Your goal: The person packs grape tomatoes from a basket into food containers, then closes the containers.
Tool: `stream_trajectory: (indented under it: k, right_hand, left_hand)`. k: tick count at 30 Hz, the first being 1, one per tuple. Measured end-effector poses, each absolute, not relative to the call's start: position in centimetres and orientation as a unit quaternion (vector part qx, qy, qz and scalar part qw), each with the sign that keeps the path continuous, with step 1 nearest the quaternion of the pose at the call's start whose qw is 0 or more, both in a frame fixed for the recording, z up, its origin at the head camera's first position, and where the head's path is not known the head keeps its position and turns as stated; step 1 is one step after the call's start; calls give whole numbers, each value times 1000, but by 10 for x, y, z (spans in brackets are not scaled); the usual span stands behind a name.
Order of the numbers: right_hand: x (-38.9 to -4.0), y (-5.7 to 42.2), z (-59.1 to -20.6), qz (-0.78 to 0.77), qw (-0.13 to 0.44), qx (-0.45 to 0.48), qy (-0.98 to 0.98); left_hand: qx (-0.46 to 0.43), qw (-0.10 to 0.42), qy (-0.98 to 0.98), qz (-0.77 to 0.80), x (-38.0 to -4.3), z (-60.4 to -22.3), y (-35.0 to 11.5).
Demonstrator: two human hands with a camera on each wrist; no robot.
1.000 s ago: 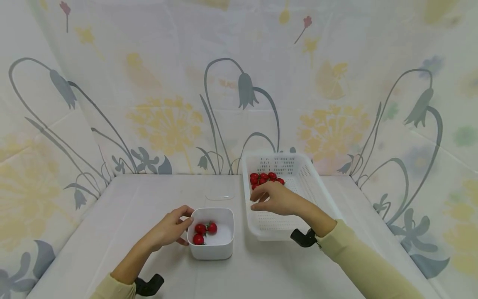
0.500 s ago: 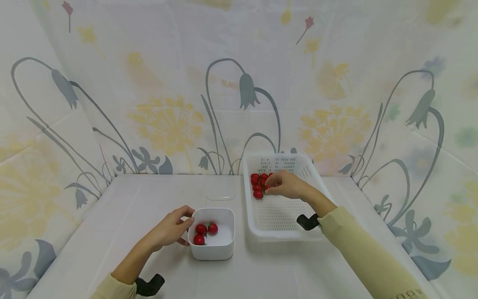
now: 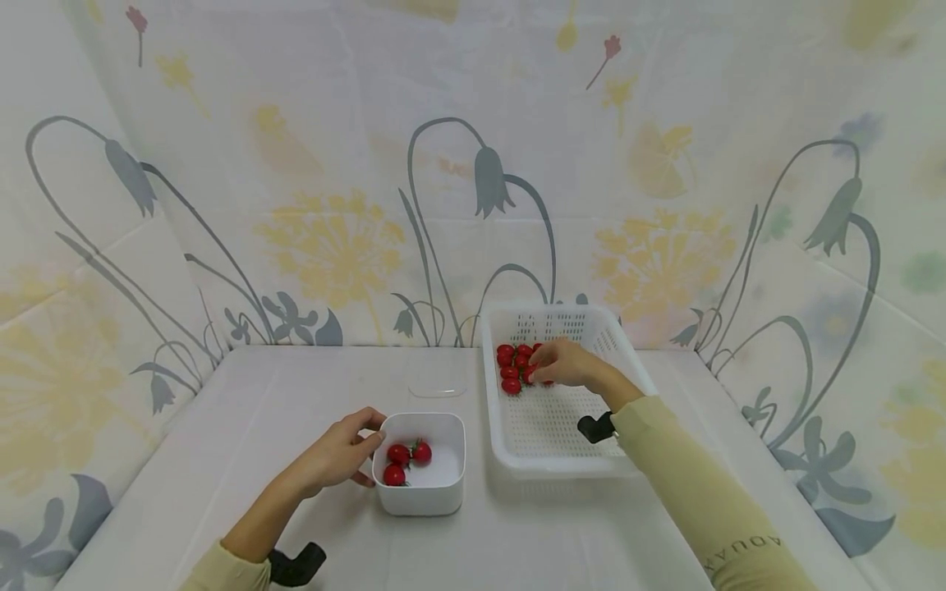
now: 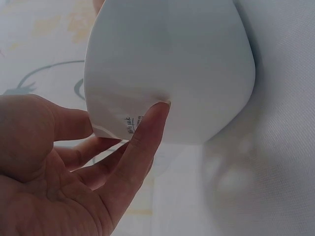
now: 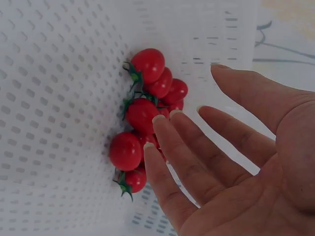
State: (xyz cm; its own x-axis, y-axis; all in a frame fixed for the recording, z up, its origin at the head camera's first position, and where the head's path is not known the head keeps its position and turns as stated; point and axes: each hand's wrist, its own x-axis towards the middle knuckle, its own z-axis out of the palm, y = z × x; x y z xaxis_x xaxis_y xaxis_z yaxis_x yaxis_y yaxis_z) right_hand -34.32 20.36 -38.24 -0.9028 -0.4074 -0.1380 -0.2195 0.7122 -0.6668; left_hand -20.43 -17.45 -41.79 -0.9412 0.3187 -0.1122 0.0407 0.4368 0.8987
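My left hand (image 3: 336, 451) rests against the left wall of a small white square box (image 3: 436, 499), fingertips at its rim and side. Three red cherry tomatoes (image 3: 398, 454) lie inside that box. In the left wrist view, a fingertip presses the smooth outer wall of the box (image 4: 172, 59). My right hand (image 3: 569, 364) reaches into a white perforated basket (image 3: 502, 455), over a cluster of cherry tomatoes (image 3: 511, 386). In the right wrist view, its loosely extended fingers (image 5: 182, 162) overlap several tomatoes with green stems (image 5: 142, 115); nothing shows between thumb and fingers.
Both containers stand on a white-covered table (image 3: 296, 377), the box left of the basket. A thin transparent lid-like piece (image 3: 436, 392) lies behind the box. A floral curtain (image 3: 332, 164) rises behind and along both sides.
My right hand has moved right and slightly back in the basket, then lowered among the tomatoes, with more of them now visible in front of it. The left hand and box have stayed put.
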Motion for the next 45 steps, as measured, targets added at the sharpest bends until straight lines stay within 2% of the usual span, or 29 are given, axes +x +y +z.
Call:
stream_trajectory:
  k: [12,23,34,45]
  right_hand:
    - [-358,190,-403,-334,175,-157,913]
    - [-357,180,-415,-342,208,-134,907]
    - [-359,176,-417,-336,211,-126,909]
    - [-361,170,-419,-354,251,-135,891]
  left_hand:
    - [103,132,838,520,-205,-419,-175]
    - [113,134,835,522,-205,-419,-174]
    - [110,134,836,521,-205,-418,-174]
    - [107,130,839,518,-207,-419,-174]
